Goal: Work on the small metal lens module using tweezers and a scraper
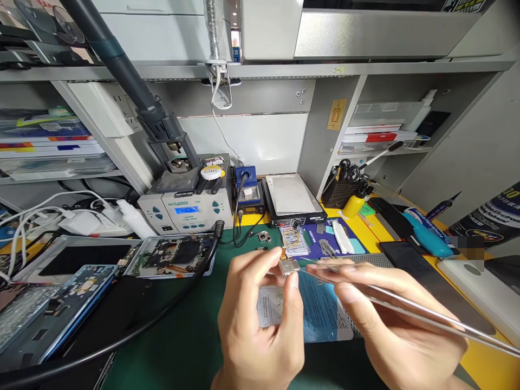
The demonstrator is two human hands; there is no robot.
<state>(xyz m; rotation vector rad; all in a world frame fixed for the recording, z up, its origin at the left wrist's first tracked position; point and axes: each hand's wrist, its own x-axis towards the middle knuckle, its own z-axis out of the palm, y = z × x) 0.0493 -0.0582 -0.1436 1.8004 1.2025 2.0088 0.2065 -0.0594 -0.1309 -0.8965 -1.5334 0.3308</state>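
My left hand [255, 319] pinches a small metal part [289, 266] tight, in front of the grey station [187, 208] and a bit to its right. My right hand [390, 325] grips thin tweezers [410, 310], and their tips touch that part.

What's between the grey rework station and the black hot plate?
Head view: a small blue soldering-iron stand stands between the rework station and the hot plate.

Bare green mat [182, 346] lies open left of my left hand [260, 319] — but the black hose [214, 244] crosses it, opened phones [170, 259] crowd beyond; tools [426, 241] clutter the right past my tweezers [406, 309].
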